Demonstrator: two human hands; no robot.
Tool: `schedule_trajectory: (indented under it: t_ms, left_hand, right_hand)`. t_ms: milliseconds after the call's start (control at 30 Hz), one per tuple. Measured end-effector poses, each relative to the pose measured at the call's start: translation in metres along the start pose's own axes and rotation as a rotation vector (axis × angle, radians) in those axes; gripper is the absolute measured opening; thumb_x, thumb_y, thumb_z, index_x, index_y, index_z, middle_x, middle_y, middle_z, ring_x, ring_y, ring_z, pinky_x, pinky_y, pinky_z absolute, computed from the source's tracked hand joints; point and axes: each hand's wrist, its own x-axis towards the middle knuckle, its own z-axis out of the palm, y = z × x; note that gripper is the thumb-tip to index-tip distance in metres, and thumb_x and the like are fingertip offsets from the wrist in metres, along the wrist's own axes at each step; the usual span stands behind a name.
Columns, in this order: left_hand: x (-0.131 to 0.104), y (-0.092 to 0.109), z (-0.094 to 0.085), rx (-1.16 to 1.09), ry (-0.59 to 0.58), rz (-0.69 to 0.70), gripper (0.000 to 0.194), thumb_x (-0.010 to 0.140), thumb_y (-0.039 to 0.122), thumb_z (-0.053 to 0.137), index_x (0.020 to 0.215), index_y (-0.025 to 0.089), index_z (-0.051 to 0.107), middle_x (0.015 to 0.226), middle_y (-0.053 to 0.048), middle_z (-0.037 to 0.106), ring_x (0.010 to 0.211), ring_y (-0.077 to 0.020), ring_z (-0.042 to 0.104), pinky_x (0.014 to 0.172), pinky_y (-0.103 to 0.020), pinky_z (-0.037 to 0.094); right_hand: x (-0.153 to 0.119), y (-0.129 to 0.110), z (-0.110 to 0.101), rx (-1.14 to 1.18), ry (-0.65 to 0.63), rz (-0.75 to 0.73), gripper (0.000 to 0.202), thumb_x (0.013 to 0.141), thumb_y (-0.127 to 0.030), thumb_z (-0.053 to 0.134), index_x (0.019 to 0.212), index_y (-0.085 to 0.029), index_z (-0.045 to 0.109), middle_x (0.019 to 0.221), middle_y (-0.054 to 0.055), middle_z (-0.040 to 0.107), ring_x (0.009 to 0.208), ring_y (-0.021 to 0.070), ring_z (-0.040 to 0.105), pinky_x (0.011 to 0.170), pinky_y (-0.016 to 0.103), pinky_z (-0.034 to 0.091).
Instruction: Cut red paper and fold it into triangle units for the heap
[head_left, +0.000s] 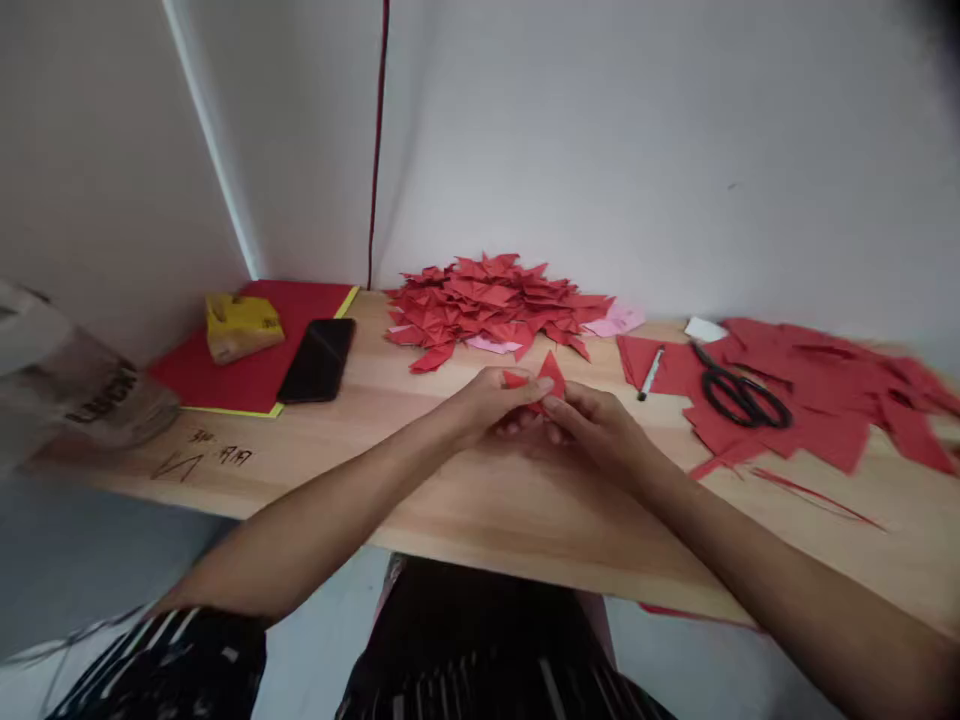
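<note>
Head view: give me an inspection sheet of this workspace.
Surface: wooden table, pen marks at its left end.
Job's things: small folded red paper piece pinched between both hands; pile of folded red pieces behind.
Clutter: black scissors, pen, red paper sheets, black phone, red folder, yellow packet.
Grippers: left hand and right hand both grip the piece.
Cables: dark red cord hanging down the wall.
Surroundings: white walls.
</note>
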Motion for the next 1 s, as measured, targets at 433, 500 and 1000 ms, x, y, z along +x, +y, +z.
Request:
schedule_trajectory:
  t_ms: [433,500,1000]
  left_hand:
    - [-0.0009,0.0025,0.0046,0.41,0.225,0.307,0.035,0.087,0.034,0.055,0.057,0.016,0.049,0.053,0.005,0.045,0.054,-0.0083,0.041,0.055,-0.023,0.033]
    - [0.0,0.0013,0.0043,0.437,0.231,0.31,0.036,0.086,0.035,0.055,0.057,0.016,0.048,0.054,0.005,0.045,0.056,-0.0087,0.041,0.056,-0.024,0.032]
    - [0.0005,0.0027,0.0033,0.473,0.183,0.338,0.035,0.088,0.037,0.05,0.059,0.016,0.05,0.059,0.003,0.043,0.061,-0.0104,0.039,0.061,-0.026,0.032]
  right_hand:
    - [0.0034,-0.0047,0.0004,0.053,-0.094,0.078,0.039,0.088,-0.055,0.054,0.075,-0.019,0.056,0.064,0.0,0.057,0.053,0.011,0.045,0.051,0.025,0.032]
    - [0.0033,-0.0058,0.0002,0.007,-0.074,0.047,0.037,0.089,-0.053,0.054,0.074,-0.019,0.055,0.061,-0.001,0.055,0.052,0.0111,0.044,0.051,0.026,0.032]
    - [0.002,-0.0057,-0.002,0.029,-0.126,0.087,0.045,0.091,-0.059,0.048,0.07,-0.019,0.053,0.057,-0.003,0.052,0.051,0.0099,0.041,0.052,0.026,0.03]
